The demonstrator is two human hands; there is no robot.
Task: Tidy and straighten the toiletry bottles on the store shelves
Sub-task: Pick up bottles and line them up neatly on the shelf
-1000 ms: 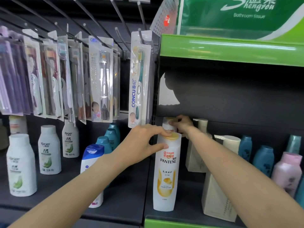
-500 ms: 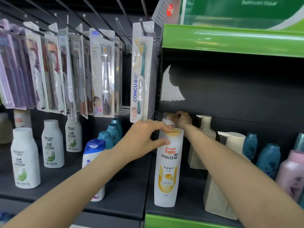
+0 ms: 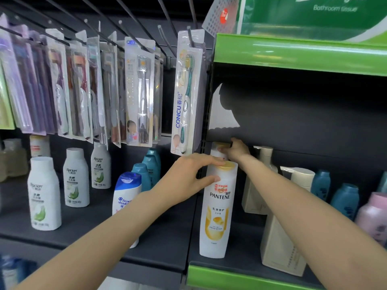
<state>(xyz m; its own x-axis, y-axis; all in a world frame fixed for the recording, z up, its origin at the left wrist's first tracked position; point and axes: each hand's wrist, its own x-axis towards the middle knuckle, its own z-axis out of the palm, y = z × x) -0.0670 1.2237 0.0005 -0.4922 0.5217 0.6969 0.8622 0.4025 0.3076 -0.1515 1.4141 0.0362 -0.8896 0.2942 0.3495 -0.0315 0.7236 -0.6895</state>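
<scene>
Working the right-hand bay now, and by my read I'm about midway through this shelf point(image 3: 240, 245): the front Pantene point(image 3: 217, 210) stands upright near the front edge with its label facing out, so that one looks nearly done, while the rear bottle point(image 3: 218, 152) right behind it is the one I'm squaring up. My left hand point(image 3: 188, 176) sits at the top of the Pantene, fingers curved over the yellow cap and thumb pressed on the front of its shoulder, a loose steadying hold rather than a tight one. My right hand point(image 3: 237, 149) reaches deep to the back, fingers curled about the top of the rear bottle; how firmly it grips I cannot tell, since the hand hides the cap. Still left, I'd judge: the beige boxes point(image 3: 278, 248) to the right sit at an angle, and the blue bottles point(image 3: 343, 199) and pink bottle point(image 3: 372, 216) farther right are blurred, so their order is unclear. Over in the left bay the white bottles point(image 3: 44, 195) stand upright in a diagonal line, looking tidy enough, with the Head & Shoulders point(image 3: 125, 191) partly behind my left arm.
</scene>
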